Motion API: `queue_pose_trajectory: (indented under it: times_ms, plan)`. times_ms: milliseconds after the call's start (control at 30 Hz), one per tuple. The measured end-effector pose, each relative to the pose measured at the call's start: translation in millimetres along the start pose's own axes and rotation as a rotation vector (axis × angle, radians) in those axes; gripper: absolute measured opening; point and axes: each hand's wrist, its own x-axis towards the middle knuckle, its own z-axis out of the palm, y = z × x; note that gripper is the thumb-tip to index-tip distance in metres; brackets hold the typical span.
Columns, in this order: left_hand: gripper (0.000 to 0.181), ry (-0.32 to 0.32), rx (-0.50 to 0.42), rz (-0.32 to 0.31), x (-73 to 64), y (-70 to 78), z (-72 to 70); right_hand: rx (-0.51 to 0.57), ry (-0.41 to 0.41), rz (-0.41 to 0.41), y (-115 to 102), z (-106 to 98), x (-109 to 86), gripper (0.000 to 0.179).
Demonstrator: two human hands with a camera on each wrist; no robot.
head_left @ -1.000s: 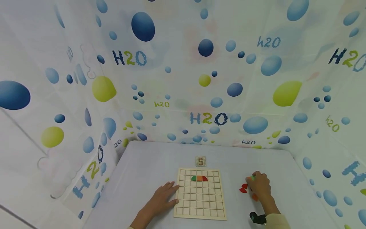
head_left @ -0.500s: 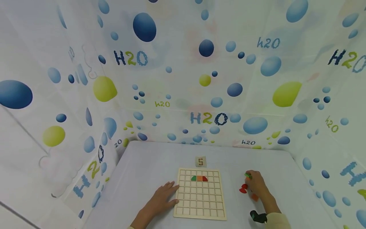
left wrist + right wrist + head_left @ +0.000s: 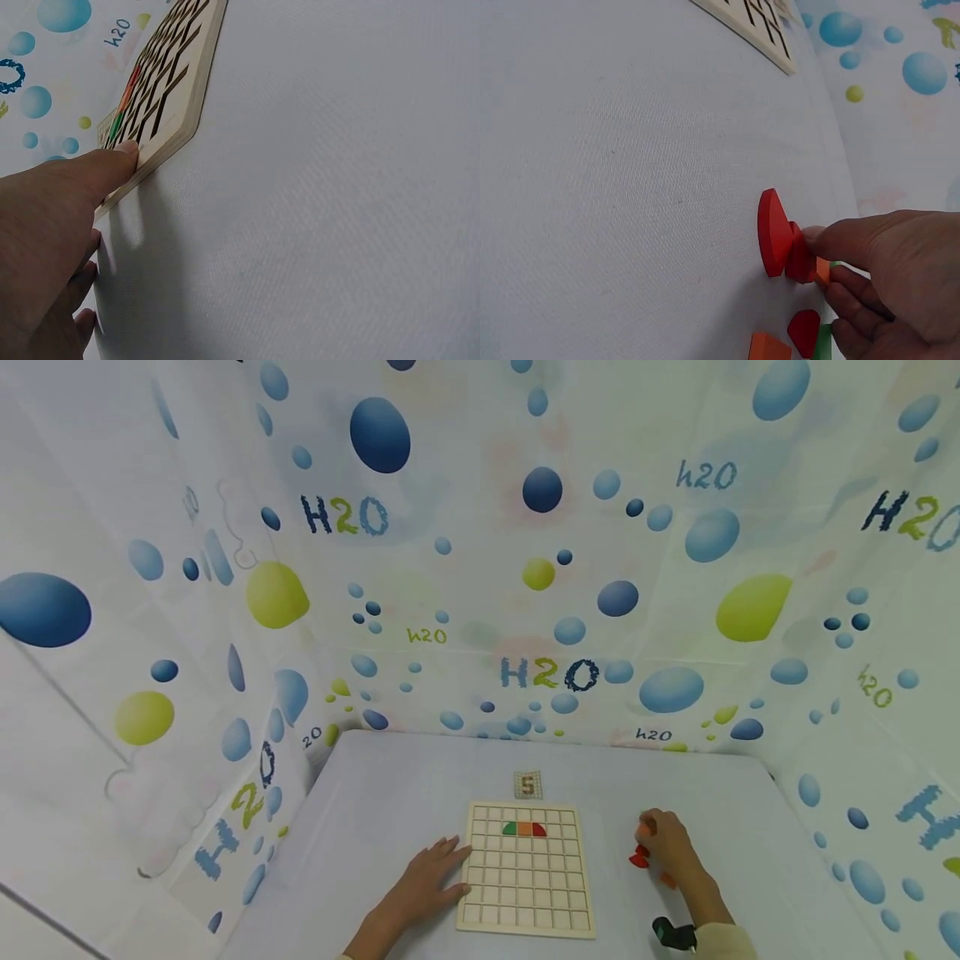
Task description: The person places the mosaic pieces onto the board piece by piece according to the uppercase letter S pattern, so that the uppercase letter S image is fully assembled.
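My left hand [image 3: 423, 885] lies with fingers spread at the left edge of a pale wooden grid board [image 3: 525, 893]; in the left wrist view its thumb rests on the board's rim. A green quarter-round piece [image 3: 511, 829], an orange square [image 3: 524, 829] and a red quarter-round piece [image 3: 539, 830] sit side by side in the board's upper cells. To the right of the board, my right hand [image 3: 669, 843] pinches an orange block [image 3: 822, 271] between thumb and fingers. Red pieces [image 3: 774, 234] are right beside the thumb, and a bit of green shows behind it.
Under the right hand lie another orange block [image 3: 769, 348], a red piece [image 3: 804, 332] and a green piece [image 3: 823, 343]. Beyond the board is a small beaded square [image 3: 528, 784] with a brown character. A black device [image 3: 672, 935] is by the right wrist.
My right hand has shifted slightly left over the loose pieces. A green piece seen at its fingertips earlier is now hidden in the head view, with orange showing there. The left hand stays put.
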Motion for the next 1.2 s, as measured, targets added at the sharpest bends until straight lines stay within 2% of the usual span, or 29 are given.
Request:
queue_pose_trajectory:
  times_ms: [233, 567, 767, 900, 1067, 1200]
  plan:
    - [0.067, 0.004, 0.004, -0.001, 1.1, -2.1, 1.9, 0.006, -0.002, 0.01, -1, 1, -2.2, 0.034]
    - [0.066, 0.006, 0.014, -0.005, 1.5, -0.7, 1.1, -0.019, -0.002, 0.0, -3, 14, 1.7, 0.025]
    - [0.066, 0.012, 0.01, 0.005, 2.2, -1.3, 1.0, -0.079, 0.025, -0.089, -16, 25, 6.7, 0.02]
    - [0.065, 0.013, 0.016, 0.007, 1.5, -1.8, 1.4, -0.076, 0.033, -0.107, -28, 37, 9.3, 0.019]
    - [0.065, 0.015, 0.022, 0.017, 0.4, -1.7, 1.8, -0.048, 0.05, -0.185, -51, 49, 10.6, 0.016]
    - [0.065, 0.018, 0.019, 0.021, 0.1, -0.8, 1.1, -0.025, 0.032, -0.228, -73, 58, 10.3, 0.015]
